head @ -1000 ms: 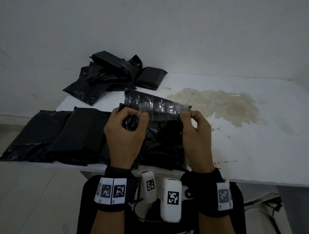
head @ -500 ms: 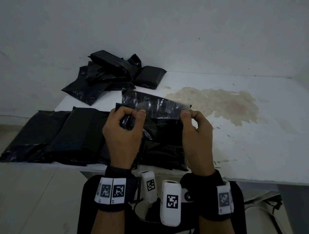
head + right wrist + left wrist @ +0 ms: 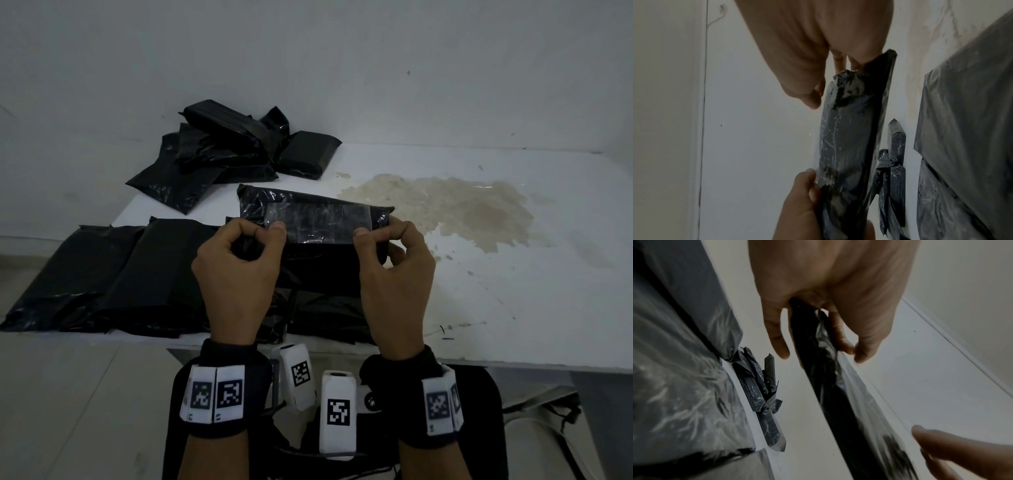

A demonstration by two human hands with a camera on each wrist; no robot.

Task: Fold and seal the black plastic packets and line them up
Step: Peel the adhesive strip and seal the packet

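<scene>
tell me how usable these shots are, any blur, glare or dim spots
Head view: dim and grey overall but sharp; faint sheen on the clear strip pinched between left hand and right hand. Left wrist view: soft, blurred packet. Right wrist view: dark, slightly smeared, stretched by the wide lens.

Bare room: stained white table [image 3: 513,274]

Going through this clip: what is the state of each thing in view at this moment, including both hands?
Black plastic packet in hand: lifted off the table, top flap folded over.
Clear tape strip: stretched across the flap, pinched at both ends.
Left hand: pinches the strip's left end.
Right hand: pinches the strip's right end.
Row of black packets: flat, side by side at the table's near edge.
Heap of black packets: piled loosely at the back.
White table: stained brown.
</scene>
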